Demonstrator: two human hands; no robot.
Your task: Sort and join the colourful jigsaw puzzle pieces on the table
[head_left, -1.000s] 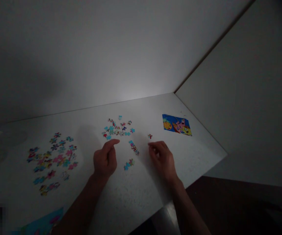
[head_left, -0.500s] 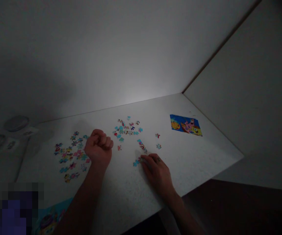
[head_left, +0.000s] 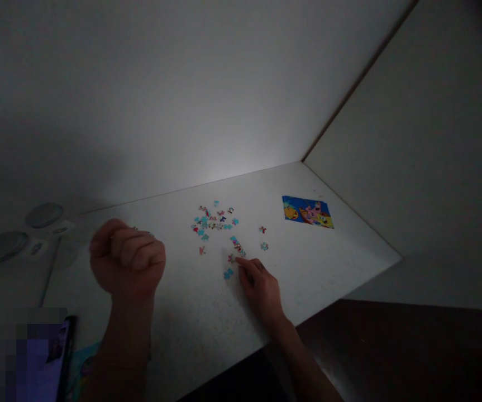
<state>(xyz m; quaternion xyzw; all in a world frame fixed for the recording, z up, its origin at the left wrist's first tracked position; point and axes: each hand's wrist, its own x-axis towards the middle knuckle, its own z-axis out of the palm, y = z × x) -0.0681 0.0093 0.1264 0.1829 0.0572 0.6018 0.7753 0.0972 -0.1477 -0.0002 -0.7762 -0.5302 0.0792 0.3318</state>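
My right hand (head_left: 261, 286) is low over the white table, its fingers drawn together at a small puzzle piece (head_left: 231, 258). Just above that piece lies a short strip of joined puzzle pieces (head_left: 238, 246). A blue puzzle piece (head_left: 228, 273) rests below it. Raised on the left, my left hand (head_left: 127, 254) is closed in a fist; whatever it may hold is hidden. The fist and forearm cover most of the left puzzle pile. A loose pile of puzzle pieces (head_left: 213, 222) sits near the table's middle.
Two stray puzzle pieces (head_left: 263, 245) lie right of the strip. A cartoon picture (head_left: 308, 212) is at the right. A phone (head_left: 67, 352) and a colourful sheet (head_left: 82, 363) are at lower left. Round clear lids (head_left: 43, 215) stand far left; walls (head_left: 207, 111) border the table.
My left fist has risen towards me and moved left, now covering the left pile. My right hand has moved the small piece up, away from the blue one and nearer the strip. The view has shifted slightly.
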